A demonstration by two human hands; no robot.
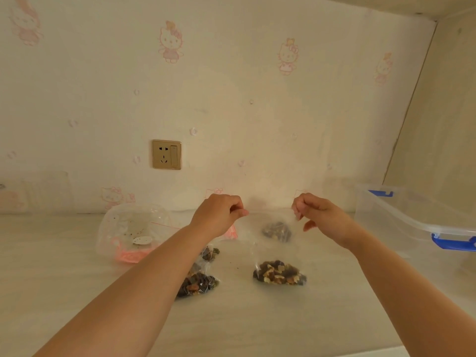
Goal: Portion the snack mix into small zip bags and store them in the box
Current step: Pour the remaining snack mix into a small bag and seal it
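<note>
Fingers (pixel 238 212) on zip bag (pixel 273 228) edge — lifted

Soft, warm, even light with hardly a shadow.
The wall (pixel 231 99) looks washed-out and hazy. Wide-angle bending curves the far right corner and the clear box (pixel 412 215); the picture is slightly soft all over, with no harsh glare.

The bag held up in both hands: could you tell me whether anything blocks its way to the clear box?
Nothing visible does. The bag hangs between the left hand and right hand, and the open box sits just right.
</note>
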